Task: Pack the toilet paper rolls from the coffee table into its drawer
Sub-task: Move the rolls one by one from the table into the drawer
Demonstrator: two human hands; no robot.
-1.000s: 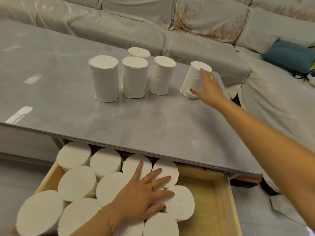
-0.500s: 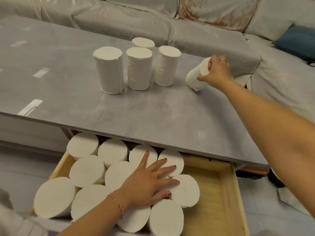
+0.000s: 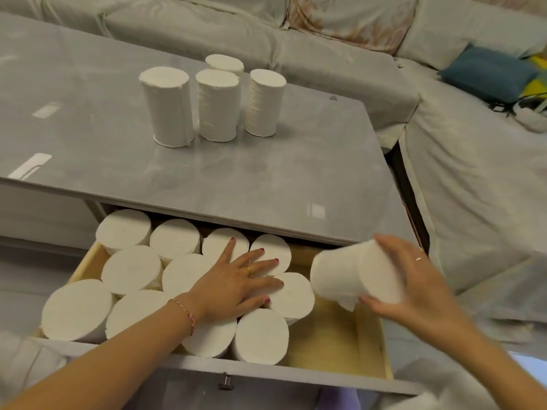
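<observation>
My right hand (image 3: 414, 288) grips a white toilet paper roll (image 3: 349, 276), tilted on its side, above the bare right part of the open wooden drawer (image 3: 334, 344). My left hand (image 3: 236, 282) lies flat, fingers spread, on top of several upright rolls (image 3: 133, 269) packed in the drawer's left and middle. Several more rolls (image 3: 167, 108) stand upright in a cluster on the grey coffee table (image 3: 266, 179), far from both hands.
A grey covered sofa (image 3: 461, 161) wraps around the table's far and right sides, with a blue cushion (image 3: 488, 74) on it. The drawer front carries a small dark knob (image 3: 225, 381). A narrow gap separates table and sofa at the right.
My right hand lifted the rightmost roll off the table and carried it toward me, down over the drawer. My left hand stayed on the packed rolls.
</observation>
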